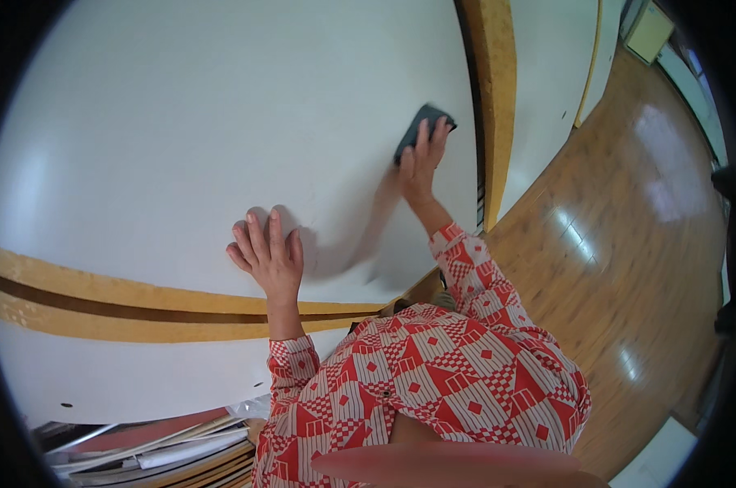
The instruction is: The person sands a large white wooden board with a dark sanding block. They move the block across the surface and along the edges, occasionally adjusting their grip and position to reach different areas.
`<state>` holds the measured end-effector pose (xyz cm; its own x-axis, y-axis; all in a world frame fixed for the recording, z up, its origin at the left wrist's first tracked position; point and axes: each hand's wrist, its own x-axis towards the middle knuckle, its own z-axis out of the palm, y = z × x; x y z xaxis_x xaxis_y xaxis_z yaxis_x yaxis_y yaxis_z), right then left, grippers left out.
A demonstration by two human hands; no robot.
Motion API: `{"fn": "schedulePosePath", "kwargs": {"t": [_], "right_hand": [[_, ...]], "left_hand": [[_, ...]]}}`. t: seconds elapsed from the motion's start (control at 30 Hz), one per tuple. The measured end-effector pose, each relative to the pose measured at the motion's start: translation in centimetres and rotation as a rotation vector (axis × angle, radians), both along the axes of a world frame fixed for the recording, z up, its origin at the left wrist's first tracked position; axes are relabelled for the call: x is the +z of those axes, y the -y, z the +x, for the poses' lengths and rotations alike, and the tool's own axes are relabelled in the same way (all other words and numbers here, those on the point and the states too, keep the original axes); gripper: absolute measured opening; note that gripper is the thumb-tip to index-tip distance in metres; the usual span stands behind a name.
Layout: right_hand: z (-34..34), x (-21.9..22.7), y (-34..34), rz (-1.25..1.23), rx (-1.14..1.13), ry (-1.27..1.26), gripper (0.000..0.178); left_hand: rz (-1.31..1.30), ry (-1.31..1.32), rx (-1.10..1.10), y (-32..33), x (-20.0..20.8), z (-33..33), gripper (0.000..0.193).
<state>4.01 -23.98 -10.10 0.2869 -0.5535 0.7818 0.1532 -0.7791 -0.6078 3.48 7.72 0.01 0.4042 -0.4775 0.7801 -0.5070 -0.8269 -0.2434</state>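
Note:
A large white tabletop (181,154) with a yellow wooden edge spreads out before me. My left hand (272,256) lies on it near the front edge, palm down and fingers spread, holding nothing. Farther out to the right, my right hand (421,167) presses a folded dark grey-green cloth (421,130) against the white surface, close to the right edge. The fingers lie over the cloth, so part of it is hidden. Faint marks show on the surface between my hands.
Along the front runs a second white panel (165,366) with a yellow edge, a narrow gap between. Below it are stacked sheets and boards (181,447). Beyond the right edge stands another white panel (547,89). Wooden floor (595,244) extends to the right.

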Motion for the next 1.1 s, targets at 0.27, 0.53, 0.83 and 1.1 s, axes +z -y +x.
{"fn": "schedulePosePath", "kwargs": {"t": [0.27,0.53,0.83,1.1], "right_hand": [[-4.2,1.1,-15.5,-0.472,0.435,-0.215,0.049],[-0.8,2.3,-6.1,-0.381,0.22,-0.163,0.049],[0.5,5.4,-0.9,-0.087,0.095,-0.027,0.053],[-1.5,3.3,-14.2,-0.719,0.308,-0.036,0.038]], "left_hand": [[-0.041,-0.035,0.029,-0.9,0.0,-0.2,0.057],[-0.068,-0.002,0.061,-2.3,0.1,0.2,0.061],[-0.132,-0.014,0.086,-1.9,0.6,0.1,0.056],[-0.127,0.032,0.107,-1.8,1.0,-0.2,0.05]]}}
